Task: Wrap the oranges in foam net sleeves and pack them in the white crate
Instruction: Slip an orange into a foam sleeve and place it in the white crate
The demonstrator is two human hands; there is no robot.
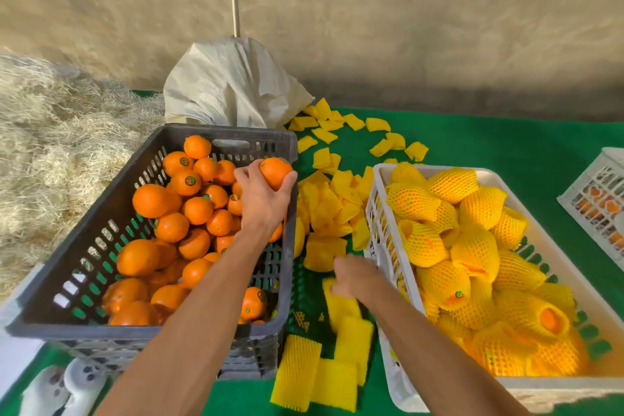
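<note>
My left hand (261, 199) grips a bare orange (275, 172) just above the right rim of the dark grey crate (94, 243), which holds several loose oranges. My right hand (354, 275) is blurred and low between the two crates, its fingers pinching the top of a flat yellow foam net sleeve (341, 306). The white crate (381, 223) on the right is filled with several oranges wrapped in yellow foam net.
Several flat yellow sleeves (331, 203) lie scattered on the green mat (489, 145) between and behind the crates. A white woven sack (229, 84) stands behind the grey crate. A second white crate (604, 192) sits at the far right. Dry straw (50, 132) lies left.
</note>
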